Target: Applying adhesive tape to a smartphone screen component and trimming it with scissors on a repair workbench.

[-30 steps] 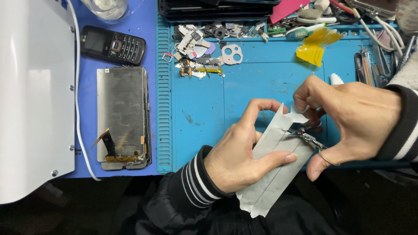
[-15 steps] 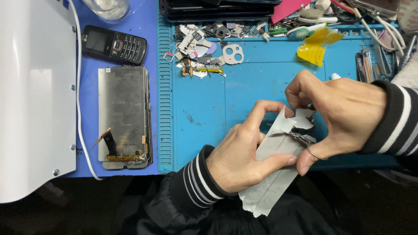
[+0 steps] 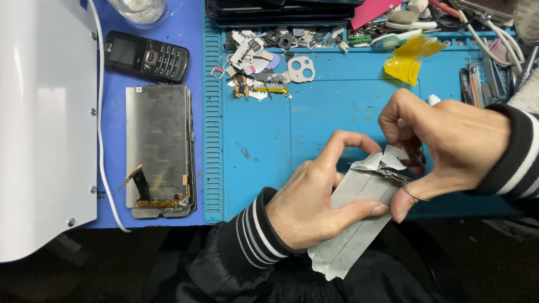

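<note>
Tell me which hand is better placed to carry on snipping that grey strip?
Probably the right hand: it already has the small scissors at the top end of the grey strip. The left hand is pinning the strip steady.

Blue mat carries phone, screen panel, small parts.

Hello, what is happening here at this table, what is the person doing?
A person is cutting a grey sheet with small scissors over a blue work mat. The left hand holds the sheet between thumb and fingers, and the right hand works the scissors at the sheet's upper end. To the left lie a stripped phone screen panel and a black keypad phone. Small loose parts are scattered along the mat's top.
</note>
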